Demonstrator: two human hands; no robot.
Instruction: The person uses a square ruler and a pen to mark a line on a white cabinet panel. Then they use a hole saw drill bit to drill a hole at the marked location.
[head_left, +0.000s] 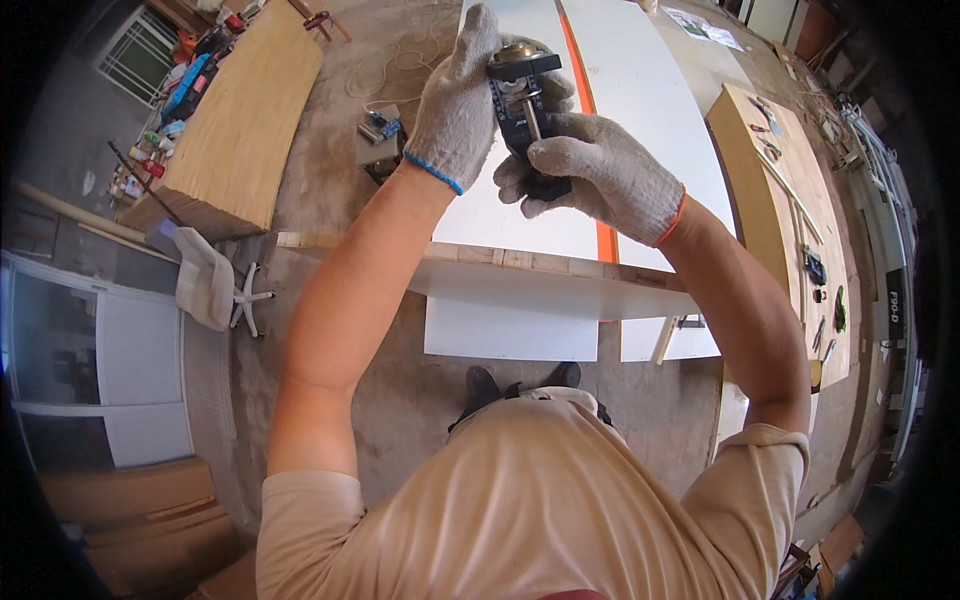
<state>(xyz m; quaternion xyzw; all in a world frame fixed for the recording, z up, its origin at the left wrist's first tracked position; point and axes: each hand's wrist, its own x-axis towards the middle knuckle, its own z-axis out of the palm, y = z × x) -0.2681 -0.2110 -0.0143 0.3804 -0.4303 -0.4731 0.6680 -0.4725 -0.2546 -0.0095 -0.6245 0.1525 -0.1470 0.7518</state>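
Observation:
Raised over the far part of the white panels, both my hands hold a black hand tool point(518, 125). It has a round, brass-coloured metal part on top and a silver screw or rod along its front; I cannot tell its exact kind. My left hand point(455, 110), in a grey knit glove with a blue cuff edge, is closed around its left side and back. My right hand point(605, 175), in a similar glove with an orange cuff edge, grips its lower right, thumb near the silver rod. Below lies a white panel point(650, 120) beside an orange strip point(608, 243).
A wooden edge point(480, 253) borders the panels nearest me. At left are a plywood stack point(240, 120) and a white swivel chair point(205, 280). On the right, a wooden bench point(790, 200) carries several hand tools. Cables point(390, 75) lie on the floor.

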